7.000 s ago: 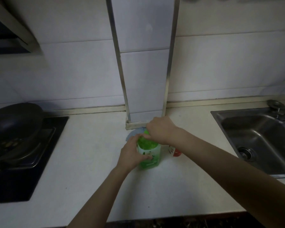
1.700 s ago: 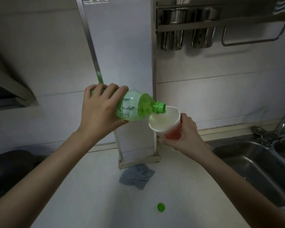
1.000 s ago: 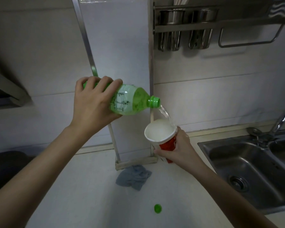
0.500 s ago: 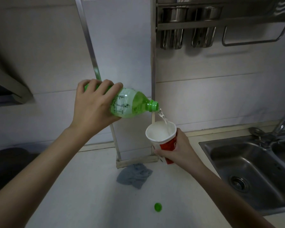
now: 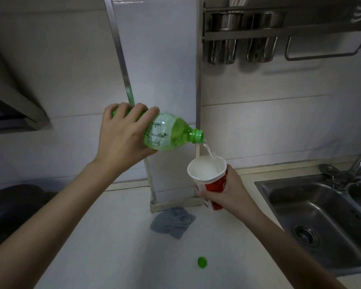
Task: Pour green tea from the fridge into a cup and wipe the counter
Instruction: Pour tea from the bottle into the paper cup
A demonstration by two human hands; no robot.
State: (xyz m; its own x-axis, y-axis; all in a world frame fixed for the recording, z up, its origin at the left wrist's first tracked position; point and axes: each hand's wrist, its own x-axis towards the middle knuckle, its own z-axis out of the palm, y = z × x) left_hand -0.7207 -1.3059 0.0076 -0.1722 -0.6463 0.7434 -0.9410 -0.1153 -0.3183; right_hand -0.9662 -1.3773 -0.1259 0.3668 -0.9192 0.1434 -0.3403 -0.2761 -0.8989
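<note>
The bottle (image 5: 167,134) in my left hand (image 5: 121,140) is glossy, see-through green plastic with a printed label. The cup (image 5: 211,180) in my right hand (image 5: 227,192) looks like paper, matt white inside, red outside. The cloth (image 5: 172,223) is crumpled grey fabric. The cap (image 5: 202,262) is smooth green plastic. The counter (image 5: 117,243) is pale and matt. Sink (image 5: 283,215) and rack (image 5: 248,32) are dull-shining metal.

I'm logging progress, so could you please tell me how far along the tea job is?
Done: the cap is off, lying on the counter. In hand: the left hand tilts the bottle, tea streaming into the cup held by the right hand. Left: wiping; the cloth lies untouched.
</note>
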